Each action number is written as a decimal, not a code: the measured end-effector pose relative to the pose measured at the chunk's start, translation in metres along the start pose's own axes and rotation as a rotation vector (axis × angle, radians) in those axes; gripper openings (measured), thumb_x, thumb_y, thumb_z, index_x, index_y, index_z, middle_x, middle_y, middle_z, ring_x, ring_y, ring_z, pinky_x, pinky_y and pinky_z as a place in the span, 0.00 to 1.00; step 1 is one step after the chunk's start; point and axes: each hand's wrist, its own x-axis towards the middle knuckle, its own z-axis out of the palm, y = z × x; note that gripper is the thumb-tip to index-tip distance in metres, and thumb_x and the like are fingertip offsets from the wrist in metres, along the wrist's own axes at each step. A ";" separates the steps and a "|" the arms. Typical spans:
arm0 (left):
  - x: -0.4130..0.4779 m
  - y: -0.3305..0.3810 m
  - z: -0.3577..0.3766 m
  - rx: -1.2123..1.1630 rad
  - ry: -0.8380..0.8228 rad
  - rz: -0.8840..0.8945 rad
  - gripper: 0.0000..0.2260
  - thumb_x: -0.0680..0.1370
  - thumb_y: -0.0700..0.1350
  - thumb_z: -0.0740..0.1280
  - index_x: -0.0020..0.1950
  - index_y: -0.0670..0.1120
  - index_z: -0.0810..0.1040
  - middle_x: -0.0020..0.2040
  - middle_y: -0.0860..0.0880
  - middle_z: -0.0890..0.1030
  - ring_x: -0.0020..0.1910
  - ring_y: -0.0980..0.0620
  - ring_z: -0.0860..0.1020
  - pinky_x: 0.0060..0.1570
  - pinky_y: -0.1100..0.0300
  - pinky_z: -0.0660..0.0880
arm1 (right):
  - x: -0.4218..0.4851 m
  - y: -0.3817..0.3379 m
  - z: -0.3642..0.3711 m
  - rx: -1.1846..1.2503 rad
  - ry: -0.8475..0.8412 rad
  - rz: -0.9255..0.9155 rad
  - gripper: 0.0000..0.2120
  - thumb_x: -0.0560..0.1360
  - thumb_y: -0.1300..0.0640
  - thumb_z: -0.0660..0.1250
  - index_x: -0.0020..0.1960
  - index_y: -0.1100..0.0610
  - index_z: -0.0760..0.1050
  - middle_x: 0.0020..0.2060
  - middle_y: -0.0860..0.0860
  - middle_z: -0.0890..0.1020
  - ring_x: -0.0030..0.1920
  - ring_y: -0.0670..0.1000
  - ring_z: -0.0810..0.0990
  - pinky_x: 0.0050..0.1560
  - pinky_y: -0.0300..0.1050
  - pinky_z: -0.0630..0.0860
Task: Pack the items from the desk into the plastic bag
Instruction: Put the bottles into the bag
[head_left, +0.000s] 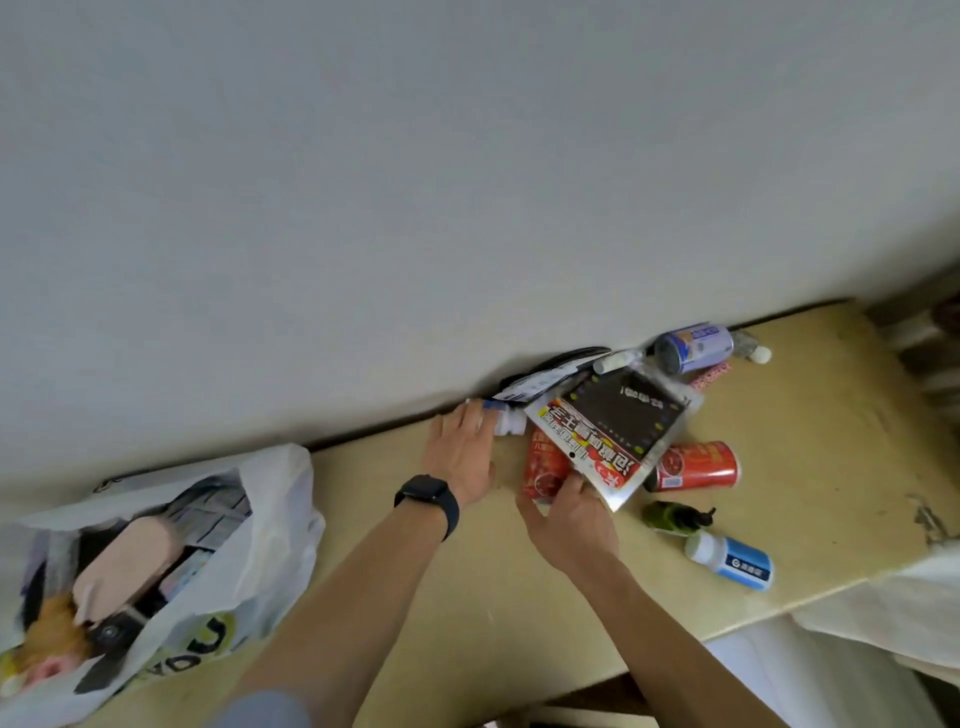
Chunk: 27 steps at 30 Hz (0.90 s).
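Observation:
The white plastic bag lies open at the desk's left end, with several items inside. My left hand, a black watch on its wrist, reaches to the wall, its fingers on a small white bottle. My right hand pinches the near corner of a black and red snack packet, which lies over a red can. Another red can lies to the right of the packet.
Against the wall lie a blue can and a black pouch. A green bottle and a white bottle with a blue label lie near the front edge of the tan desk. White cloth hangs at the right.

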 end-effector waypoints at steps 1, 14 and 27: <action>0.010 0.000 0.004 0.006 0.015 -0.005 0.30 0.73 0.46 0.67 0.74 0.49 0.61 0.75 0.47 0.62 0.75 0.45 0.59 0.69 0.46 0.61 | 0.008 -0.002 0.002 0.001 0.000 0.018 0.34 0.76 0.35 0.62 0.67 0.62 0.64 0.62 0.59 0.77 0.62 0.60 0.77 0.61 0.51 0.73; -0.050 -0.009 0.039 -0.129 -0.093 -0.354 0.20 0.79 0.58 0.62 0.65 0.46 0.70 0.61 0.47 0.75 0.59 0.46 0.74 0.52 0.52 0.69 | 0.007 -0.016 0.022 -0.137 -0.112 0.120 0.39 0.69 0.36 0.67 0.68 0.61 0.63 0.64 0.58 0.71 0.65 0.60 0.70 0.60 0.56 0.71; -0.222 -0.063 -0.020 -0.932 0.132 -0.386 0.20 0.70 0.62 0.70 0.56 0.55 0.71 0.50 0.57 0.78 0.45 0.59 0.78 0.45 0.59 0.77 | -0.046 -0.033 0.038 0.257 -0.163 0.076 0.27 0.69 0.41 0.74 0.56 0.58 0.71 0.41 0.50 0.83 0.44 0.54 0.80 0.49 0.47 0.75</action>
